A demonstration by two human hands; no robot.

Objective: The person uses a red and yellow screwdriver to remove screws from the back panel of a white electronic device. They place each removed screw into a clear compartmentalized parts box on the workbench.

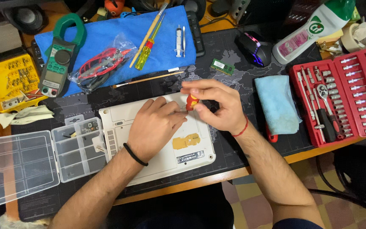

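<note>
A white laptop (pixel 191 159) lies upside down on the dark desk mat, near the table's front edge. My left hand (pixel 155 125) rests flat on its underside, a black band on the wrist. My right hand (pixel 217 106) grips a small red and yellow screwdriver (pixel 192 102) upright over the laptop's far edge; its tip is hidden by my fingers. A yellow patch (pixel 186 141) shows on the laptop base just below my hands.
A clear compartment box (pixel 39 159) lies open at the left. A red socket set (pixel 344 93) and a light blue cloth (pixel 278 104) sit at the right. Behind are a blue towel (pixel 119 38) with a green clamp meter (pixel 60 55), a yellow screwdriver (pixel 146 53) and a syringe (pixel 178 41), plus a memory module (pixel 223 66) and a mouse (pixel 255 48).
</note>
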